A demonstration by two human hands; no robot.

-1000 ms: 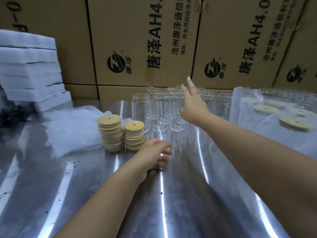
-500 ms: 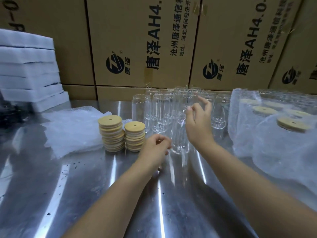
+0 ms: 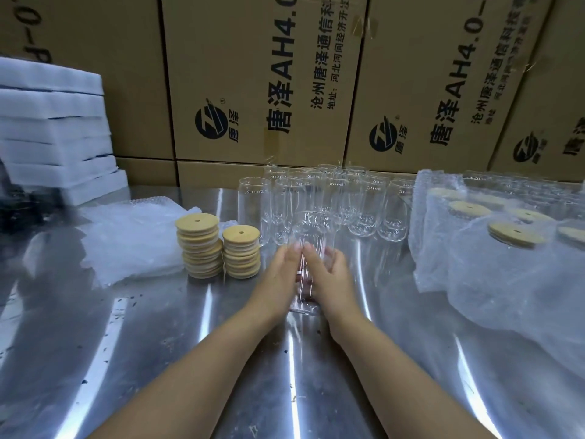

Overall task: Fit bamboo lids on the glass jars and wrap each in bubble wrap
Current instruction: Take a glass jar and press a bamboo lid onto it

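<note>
A clear glass jar (image 3: pixel 311 228) stands upright on the steel table (image 3: pixel 152 350), just in front of a group of several empty jars (image 3: pixel 357 201). My right hand (image 3: pixel 330 277) grips its lower body, fingers in front and thumb on the right. The straight fingers of my left hand (image 3: pixel 278 274) lie against its left side. Two stacks of round bamboo lids (image 3: pixel 198 247) (image 3: pixel 241 253) stand left of my hands. Beyond them lies a pile of bubble wrap sheets (image 3: pixel 133 239).
Several lidded jars wrapped in bubble wrap (image 3: pixel 506 251) crowd the table's right side. White foam slabs (image 3: pixel 53 131) are stacked at the far left. Printed cardboard boxes (image 3: pixel 269 74) form a wall along the back edge.
My right hand has taken a jar from the group and drawn it toward me onto the table. My left hand has moved right and come against the jar.
</note>
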